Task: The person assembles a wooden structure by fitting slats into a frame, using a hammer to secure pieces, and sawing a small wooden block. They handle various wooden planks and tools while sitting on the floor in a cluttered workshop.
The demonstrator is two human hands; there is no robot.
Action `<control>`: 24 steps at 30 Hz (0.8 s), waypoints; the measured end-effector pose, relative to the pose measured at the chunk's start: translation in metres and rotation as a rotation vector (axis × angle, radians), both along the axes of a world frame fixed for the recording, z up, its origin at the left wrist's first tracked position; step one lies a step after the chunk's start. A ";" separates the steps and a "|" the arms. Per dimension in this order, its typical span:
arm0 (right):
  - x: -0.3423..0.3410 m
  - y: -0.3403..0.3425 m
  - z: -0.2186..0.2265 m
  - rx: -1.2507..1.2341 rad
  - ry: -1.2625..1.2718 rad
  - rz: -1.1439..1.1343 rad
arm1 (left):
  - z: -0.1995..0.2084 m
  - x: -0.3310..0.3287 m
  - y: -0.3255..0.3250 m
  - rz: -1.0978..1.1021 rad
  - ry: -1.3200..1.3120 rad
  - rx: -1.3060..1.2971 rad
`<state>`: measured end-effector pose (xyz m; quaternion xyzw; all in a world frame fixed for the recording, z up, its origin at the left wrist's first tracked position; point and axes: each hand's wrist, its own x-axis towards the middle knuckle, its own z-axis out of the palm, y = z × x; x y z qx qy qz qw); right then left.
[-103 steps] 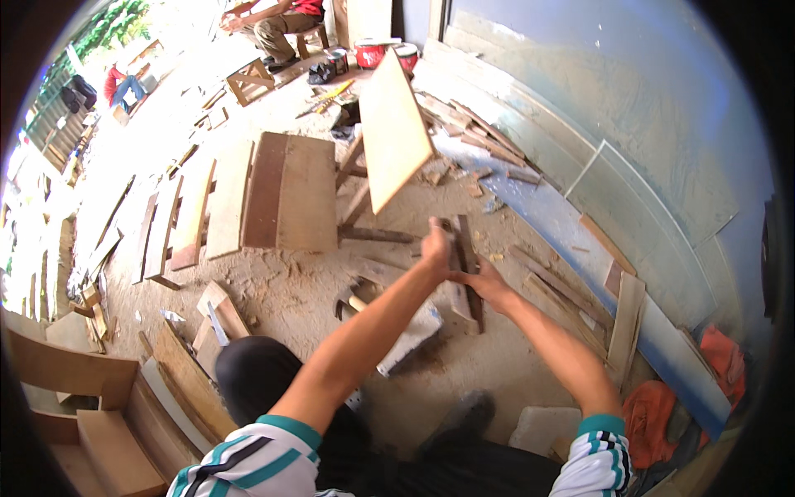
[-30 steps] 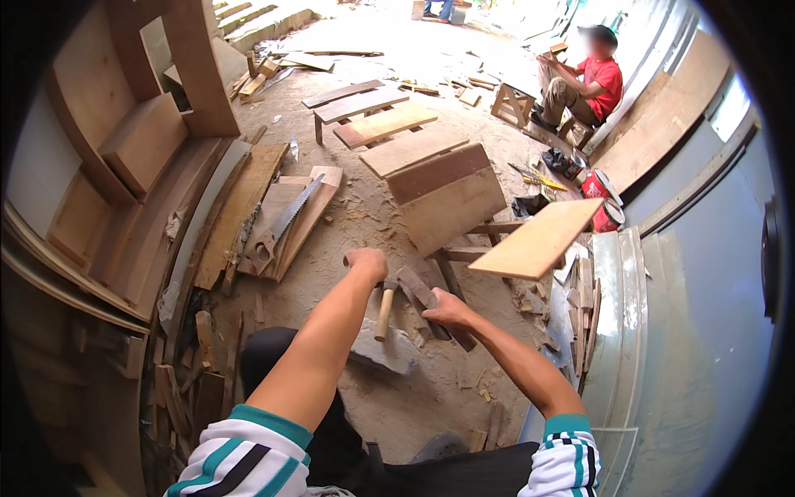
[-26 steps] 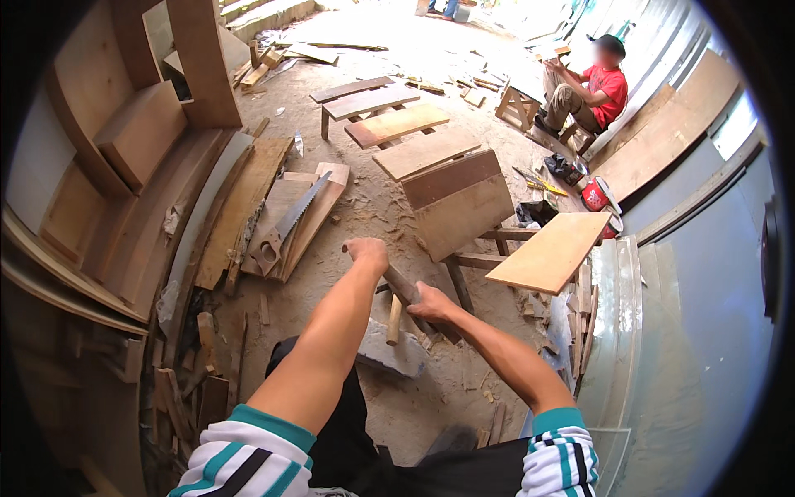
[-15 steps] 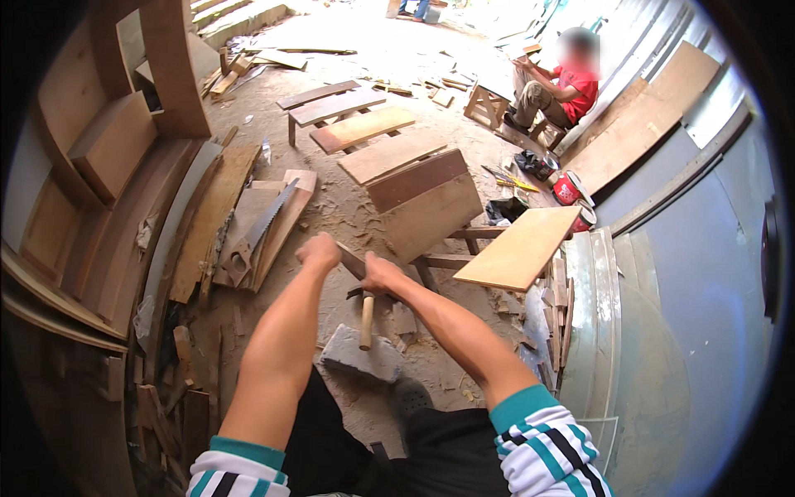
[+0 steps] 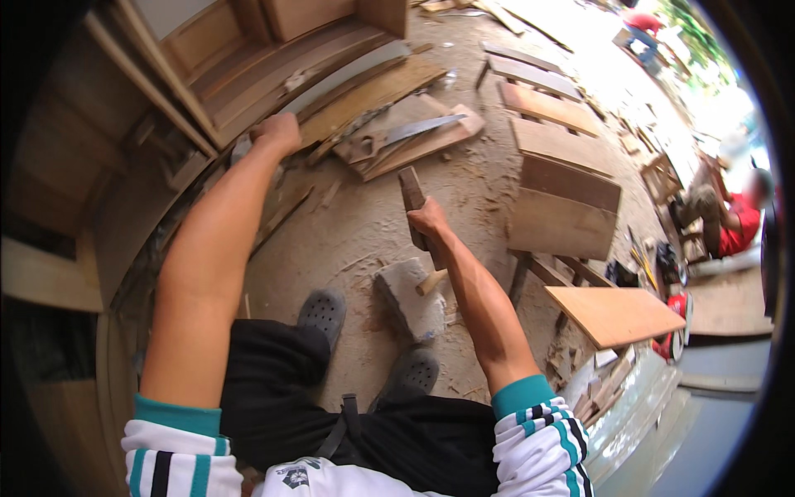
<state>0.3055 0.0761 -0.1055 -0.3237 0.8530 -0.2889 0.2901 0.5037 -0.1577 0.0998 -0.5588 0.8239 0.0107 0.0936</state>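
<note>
My right hand (image 5: 429, 217) is closed around a long, dark wooden block (image 5: 411, 189), held slanting above the floor. A pale round wooden handle (image 5: 431, 283) shows below that hand, over a grey stone block (image 5: 411, 300); my right forearm hides its other end. My left hand (image 5: 277, 132) is stretched out to the far left, beside the edge of a wooden cabinet (image 5: 331, 56). Its fingers are curled and their tips are hidden, so what they hold cannot be made out. A handsaw (image 5: 414, 134) lies on boards between and beyond my hands.
Several boards (image 5: 551, 109) rest in a row on supports at the right. One pale board (image 5: 617, 315) juts out nearer me. Scrap wood (image 5: 609, 385) and glass sheets lie at the lower right. A person in a red top (image 5: 739, 219) sits at the far right; another bends farther back.
My left hand has left the dark wooden block and swung to the left. My right hand still holds the block. The whole view has turned toward the left.
</note>
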 end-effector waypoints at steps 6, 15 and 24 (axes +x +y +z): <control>0.056 -0.055 -0.031 0.109 -0.068 0.168 | -0.024 0.169 -0.002 0.283 -0.148 0.046; 0.186 -0.129 -0.068 0.151 -0.055 0.473 | -0.010 0.297 0.057 0.482 -0.167 0.028; 0.225 -0.104 -0.083 0.131 -0.058 0.521 | -0.141 0.346 0.042 0.390 -0.008 0.201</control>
